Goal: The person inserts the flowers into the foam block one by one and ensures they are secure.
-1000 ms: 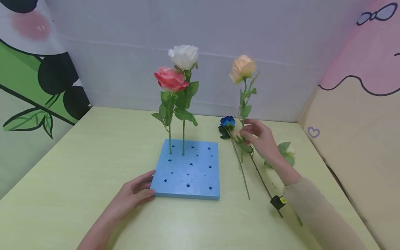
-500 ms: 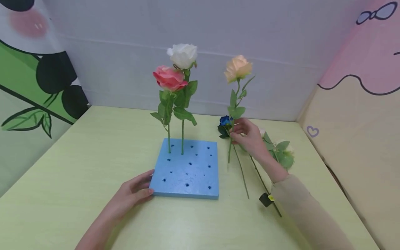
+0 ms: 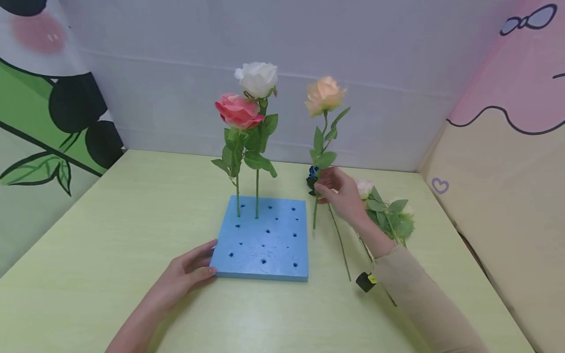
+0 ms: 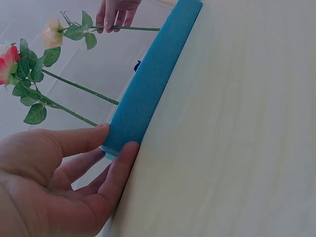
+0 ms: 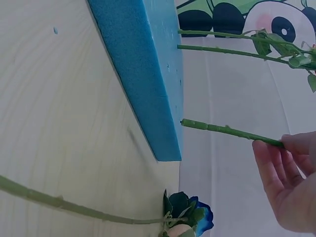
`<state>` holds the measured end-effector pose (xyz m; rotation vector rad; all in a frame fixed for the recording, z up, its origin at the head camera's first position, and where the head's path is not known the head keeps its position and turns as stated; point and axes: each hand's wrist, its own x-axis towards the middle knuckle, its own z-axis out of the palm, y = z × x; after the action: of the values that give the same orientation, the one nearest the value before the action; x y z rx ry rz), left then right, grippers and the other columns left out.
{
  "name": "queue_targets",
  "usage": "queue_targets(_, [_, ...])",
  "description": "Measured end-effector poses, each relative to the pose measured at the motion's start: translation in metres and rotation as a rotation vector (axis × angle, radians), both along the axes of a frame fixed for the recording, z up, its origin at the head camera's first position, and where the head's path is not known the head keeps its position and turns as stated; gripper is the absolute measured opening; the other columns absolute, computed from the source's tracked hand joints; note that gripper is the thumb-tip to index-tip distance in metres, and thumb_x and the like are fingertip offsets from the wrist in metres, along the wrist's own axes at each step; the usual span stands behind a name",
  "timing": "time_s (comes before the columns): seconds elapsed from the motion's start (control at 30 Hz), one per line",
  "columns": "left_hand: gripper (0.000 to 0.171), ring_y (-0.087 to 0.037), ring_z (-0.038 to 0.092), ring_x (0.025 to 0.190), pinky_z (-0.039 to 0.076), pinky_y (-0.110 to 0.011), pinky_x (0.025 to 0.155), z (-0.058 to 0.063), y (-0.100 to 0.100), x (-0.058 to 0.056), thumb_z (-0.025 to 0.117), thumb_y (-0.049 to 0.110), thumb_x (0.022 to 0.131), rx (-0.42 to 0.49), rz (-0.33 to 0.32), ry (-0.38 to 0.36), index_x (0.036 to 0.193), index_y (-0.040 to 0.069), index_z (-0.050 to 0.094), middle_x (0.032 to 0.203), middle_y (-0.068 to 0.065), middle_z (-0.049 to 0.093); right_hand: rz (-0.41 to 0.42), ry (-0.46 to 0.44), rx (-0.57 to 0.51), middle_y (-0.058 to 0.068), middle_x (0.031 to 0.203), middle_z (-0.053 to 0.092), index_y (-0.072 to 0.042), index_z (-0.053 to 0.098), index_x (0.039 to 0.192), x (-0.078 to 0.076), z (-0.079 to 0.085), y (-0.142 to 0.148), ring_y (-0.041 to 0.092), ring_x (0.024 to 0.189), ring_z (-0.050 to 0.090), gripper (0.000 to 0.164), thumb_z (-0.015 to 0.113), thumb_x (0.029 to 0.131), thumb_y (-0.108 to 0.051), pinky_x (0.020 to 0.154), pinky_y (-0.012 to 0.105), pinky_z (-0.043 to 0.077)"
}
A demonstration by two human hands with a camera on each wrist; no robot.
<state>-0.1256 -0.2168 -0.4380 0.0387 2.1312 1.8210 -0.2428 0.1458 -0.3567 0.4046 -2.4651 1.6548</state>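
The right hand (image 3: 342, 196) has its grip pinching the green stem of the peach rose (image 3: 325, 95), thumb against fingers. The rose stands nearly upright, bloom at the top, its lower stem end above the desk (image 3: 145, 220) and just beside the right edge of the block (image 3: 251, 240), by its far half. In the right wrist view the stem end overlaps the block's edge; whether they touch, I cannot tell.

The left hand (image 3: 187, 269) holds the block's near left corner, the grip pinching it between thumb and fingers. The block is flat, blue and dotted with holes. In its far left part stand the pink rose (image 3: 239, 112) and, just behind to the right, the white rose (image 3: 257, 80), both upright.

Beyond the right hand, the blue rose (image 3: 313, 171) lies partly hidden. To the right lie two pale blooms (image 3: 364, 188) with leaves; nearer, a black tag (image 3: 365, 282) is beside the right sleeve (image 3: 419, 284).
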Motion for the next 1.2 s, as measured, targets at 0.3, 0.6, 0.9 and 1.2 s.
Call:
queue_targets(0.3, [0.069, -0.014, 0.06, 0.119, 0.058, -0.026, 0.095, 0.001, 0.0, 0.001, 0.066, 0.011, 0.094, -0.003, 0.0, -0.003, 0.154, 0.012, 0.034, 0.156, -0.021, 0.038, 0.02, -0.012, -0.045, 0.024, 0.11, 0.065, 0.001, 0.058, 0.124, -0.003, 0.001, -0.017, 0.037, 0.096, 0.067, 0.031, 0.064, 0.094, -0.003, 0.069, 0.034, 0.065])
queue_targets(0.6, [0.069, -0.014, 0.059, 0.119, 0.058, -0.026, 0.095, -0.001, 0.001, 0.0, 0.066, 0.01, 0.093, 0.0, 0.005, -0.012, 0.154, 0.013, 0.034, 0.156, -0.021, 0.038, 0.074, 0.013, -0.07, 0.026, 0.109, 0.066, 0.001, 0.058, 0.125, -0.008, -0.003, -0.033, 0.037, 0.095, 0.068, 0.03, 0.061, 0.096, -0.004, 0.072, 0.036, 0.065])
queue_targets(0.9, [0.069, -0.013, 0.059, 0.119, 0.058, -0.026, 0.095, -0.001, 0.001, 0.0, 0.066, 0.009, 0.093, 0.005, 0.005, -0.006, 0.154, 0.012, 0.034, 0.155, -0.021, 0.038, 0.062, 0.017, -0.115, 0.025, 0.11, 0.066, 0.001, 0.058, 0.127, -0.008, -0.005, -0.045, 0.032, 0.094, 0.069, 0.031, 0.06, 0.096, -0.002, 0.073, 0.04, 0.065])
queue_targets(1.2, [0.069, -0.01, 0.059, 0.119, 0.058, -0.026, 0.095, -0.002, 0.0, -0.001, 0.066, 0.009, 0.093, 0.002, 0.002, 0.003, 0.154, 0.012, 0.034, 0.156, -0.022, 0.038, 0.073, 0.03, -0.151, 0.024, 0.11, 0.067, 0.0, 0.059, 0.126, -0.01, -0.004, -0.057, 0.032, 0.097, 0.069, 0.031, 0.059, 0.096, 0.0, 0.075, 0.041, 0.064])
